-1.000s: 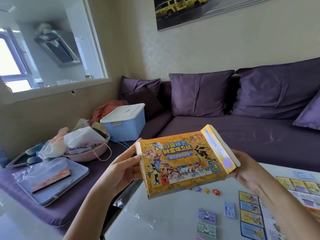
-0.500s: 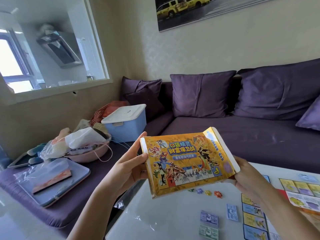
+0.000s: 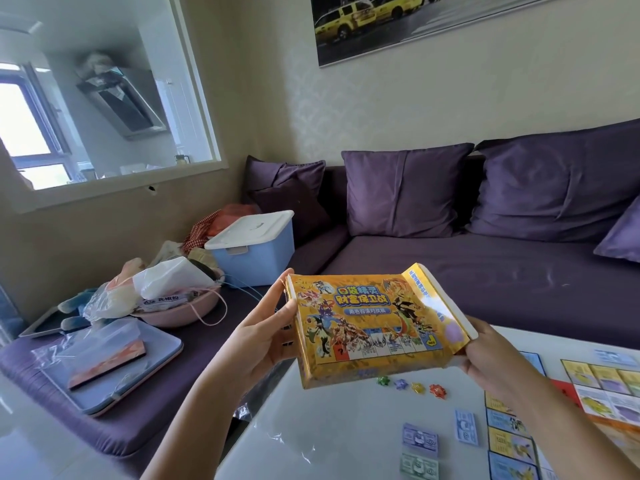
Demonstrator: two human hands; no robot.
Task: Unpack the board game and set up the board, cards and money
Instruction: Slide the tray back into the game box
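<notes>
I hold the yellow game box (image 3: 367,323) in the air above the white table (image 3: 329,431), its printed face toward me and its right end flap open. My left hand (image 3: 256,337) grips the box's left end, thumb on the front edge. My right hand (image 3: 485,355) grips the right end under the open flap. On the table lie the game board (image 3: 602,386) at the right, small stacks of paper money (image 3: 420,439) and several coloured pawns (image 3: 412,386).
A purple sofa (image 3: 485,271) with cushions runs behind and to the left of the table. On it stand a blue lidded bin (image 3: 252,251), a pink basin (image 3: 180,306) full of bags and a tray (image 3: 114,372) with a plastic bag.
The box has tilted a little, its face turning more upright toward me, and both hands have shifted slightly along its ends. The table items have not moved.
</notes>
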